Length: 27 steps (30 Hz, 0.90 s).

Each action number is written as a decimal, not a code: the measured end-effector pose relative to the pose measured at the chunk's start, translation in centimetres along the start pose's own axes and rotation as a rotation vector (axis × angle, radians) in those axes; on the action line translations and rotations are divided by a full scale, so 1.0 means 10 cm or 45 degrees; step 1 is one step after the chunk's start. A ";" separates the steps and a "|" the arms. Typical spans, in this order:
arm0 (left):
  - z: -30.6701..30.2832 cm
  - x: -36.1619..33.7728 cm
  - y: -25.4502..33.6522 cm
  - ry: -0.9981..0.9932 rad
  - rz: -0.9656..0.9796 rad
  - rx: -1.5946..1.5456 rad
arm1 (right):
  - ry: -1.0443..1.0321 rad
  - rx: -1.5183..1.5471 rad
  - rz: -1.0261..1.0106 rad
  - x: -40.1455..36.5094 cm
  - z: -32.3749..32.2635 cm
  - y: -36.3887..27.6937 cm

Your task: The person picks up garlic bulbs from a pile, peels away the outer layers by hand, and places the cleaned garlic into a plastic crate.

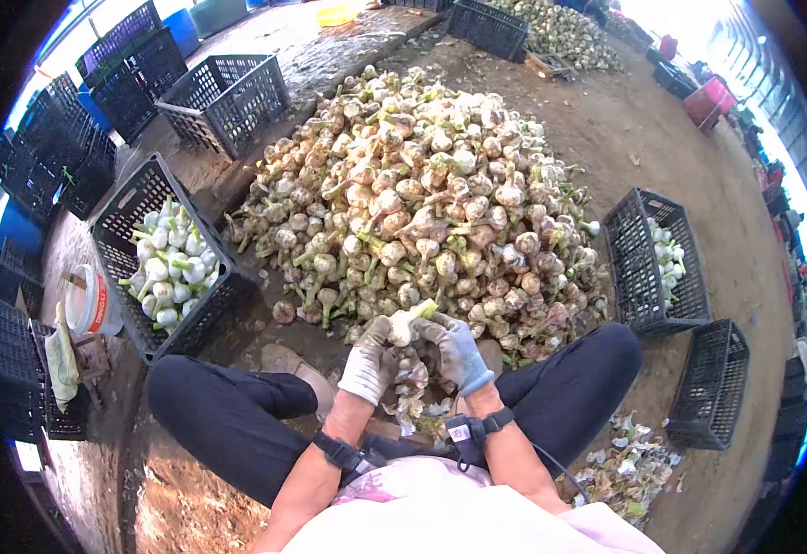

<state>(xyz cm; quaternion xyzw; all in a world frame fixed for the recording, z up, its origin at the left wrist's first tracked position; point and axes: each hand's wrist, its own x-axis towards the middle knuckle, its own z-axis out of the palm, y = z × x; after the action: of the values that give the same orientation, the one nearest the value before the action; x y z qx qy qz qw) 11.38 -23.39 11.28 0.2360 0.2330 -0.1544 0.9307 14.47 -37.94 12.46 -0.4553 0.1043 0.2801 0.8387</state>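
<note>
A pale garlic bulb (405, 327) with a short green stem is between my two gloved hands, in front of the pile. My left hand (369, 361), in a white glove with dirty fingers, closes on the bulb's left side. From the other side my right hand (459, 353), in a grey-blue glove, has its fingers bent against the bulb near the stem. Loose papery garlic skins (411, 386) hang and lie below my hands. Just beyond them rises a large pile of unpeeled garlic (431, 194), dirt-stained and with stems on.
At left, a black crate (112, 222) holds clean white garlic, beside a white bucket (95, 300). Another crate with white garlic (639, 263) is at right, with one more black crate (710, 383) nearer me. Skins (627, 466) litter the floor by my right knee (606, 355).
</note>
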 end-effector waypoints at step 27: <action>-0.01 0.11 -0.06 0.368 0.650 0.983 | 0.106 -0.420 -0.373 0.03 -0.04 0.23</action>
<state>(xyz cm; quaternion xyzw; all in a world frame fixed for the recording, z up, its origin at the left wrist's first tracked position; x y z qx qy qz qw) 12.05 -24.09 10.43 0.6327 0.2203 0.0381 0.7414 13.47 -37.20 10.47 -0.6078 0.0246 0.1496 0.7795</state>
